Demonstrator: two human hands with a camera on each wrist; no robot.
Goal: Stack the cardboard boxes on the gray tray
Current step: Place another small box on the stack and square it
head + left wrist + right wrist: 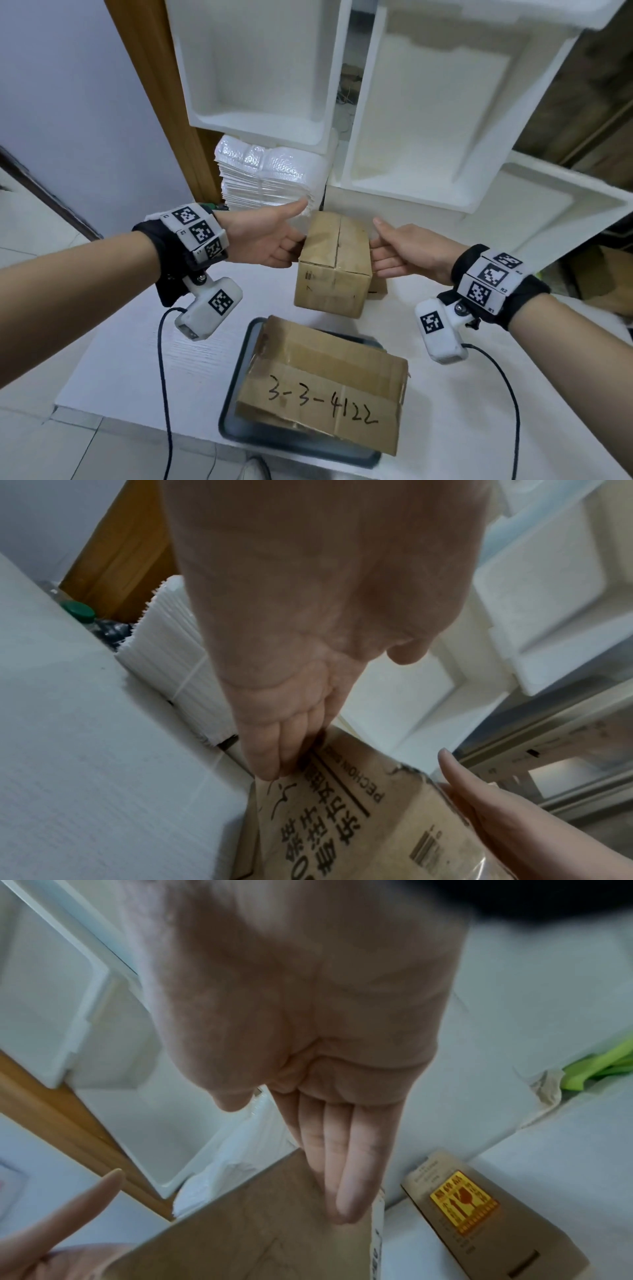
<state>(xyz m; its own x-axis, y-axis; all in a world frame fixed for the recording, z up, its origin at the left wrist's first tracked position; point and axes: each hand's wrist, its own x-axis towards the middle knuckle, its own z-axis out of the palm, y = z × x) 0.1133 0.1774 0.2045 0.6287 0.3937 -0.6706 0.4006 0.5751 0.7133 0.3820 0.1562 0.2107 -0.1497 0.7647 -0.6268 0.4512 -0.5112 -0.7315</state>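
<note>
A small brown cardboard box (pixel 334 267) hangs clamped between my two hands, above the white table behind the gray tray (pixel 233 404). My left hand (pixel 291 246) presses straight fingers against its left side, thumb raised. My right hand (pixel 383 255) presses its right side the same way. The left wrist view shows the left fingers (pixel 274 739) flat on the printed box (pixel 342 818); the right wrist view shows the right fingers (pixel 337 1164) flat on the box (pixel 257 1231). A larger flat box (pixel 325 387) marked 3-3-4122 lies on the tray. Another small box (pixel 479 1218) sits on the table behind.
White foam boxes (pixel 424 113) stand stacked at the back, with a pile of white padded mailers (pixel 270 174) beside a wooden post (pixel 164 102). The table's front edge runs just below the tray. Black cables (pixel 164 377) hang from both wrist cameras.
</note>
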